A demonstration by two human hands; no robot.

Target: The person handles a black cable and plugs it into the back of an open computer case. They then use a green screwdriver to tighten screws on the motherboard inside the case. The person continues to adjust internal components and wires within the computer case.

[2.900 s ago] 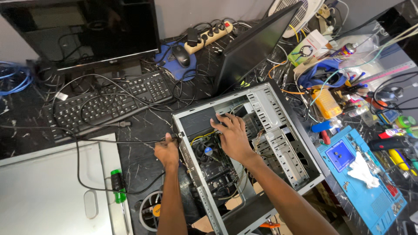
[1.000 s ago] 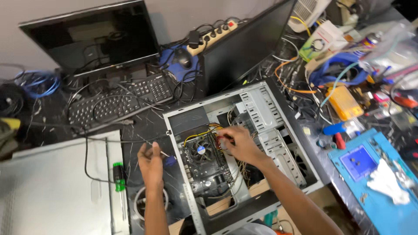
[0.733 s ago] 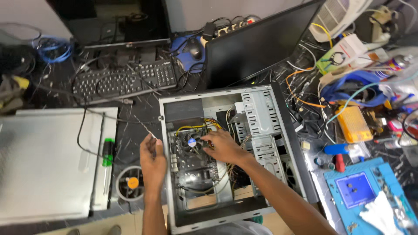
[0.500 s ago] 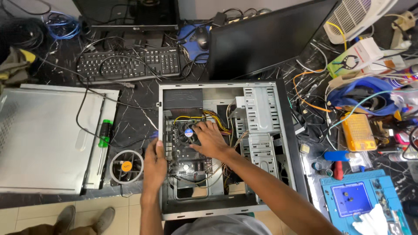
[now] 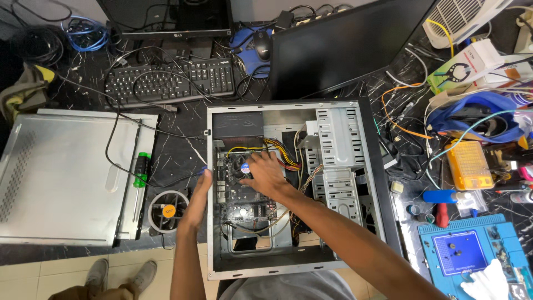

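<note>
Right hand (image 5: 265,173), fingers spread, presses the cooler fan (image 5: 242,165) inside the computer case (image 5: 366,166); left hand (image 5: 198,195), fingers together, steadies the case's left wall; nearby cables (image 5: 277,149) could snag.

Right hand (image 5: 265,173) lies over the motherboard (image 5: 244,194) inside the open computer case (image 5: 355,183); it covers most of the cooler fan (image 5: 242,165), and whether its fingertips pinch anything cannot be told. Left hand (image 5: 197,201) rests at the case's left wall; its fingertips are hidden by the rim. Both forearms run off the bottom edge. Rear monitor (image 5: 166,16) and front monitor (image 5: 350,44) are cut by the top edge. White cloth (image 5: 491,280) and blue mat (image 5: 472,255) are clipped at the lower right. Shoes (image 5: 119,275) are partly cropped below the worktop (image 5: 177,150).
</note>
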